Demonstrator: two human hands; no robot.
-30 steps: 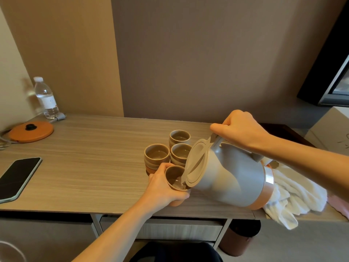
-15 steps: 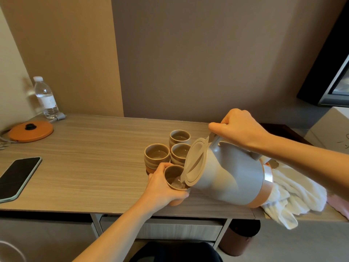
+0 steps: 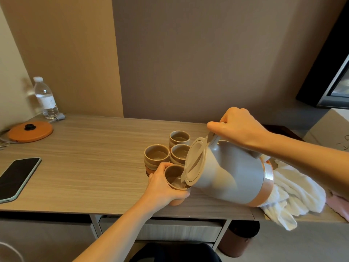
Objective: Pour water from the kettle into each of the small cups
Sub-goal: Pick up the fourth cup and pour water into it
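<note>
Kettle (image 3: pixel 230 173) tipped slightly steeper, gripped by right hand (image 3: pixel 239 127), left hand (image 3: pixel 162 188) holding front cup (image 3: pixel 172 175) under it

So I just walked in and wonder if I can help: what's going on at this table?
A person is pouring water. The right hand grips the handle of the tilted grey kettle, whose lid is flipped open. Water runs from the kettle into the nearest cup, which the left hand holds. Three other cups stand close together just behind it.
</note>
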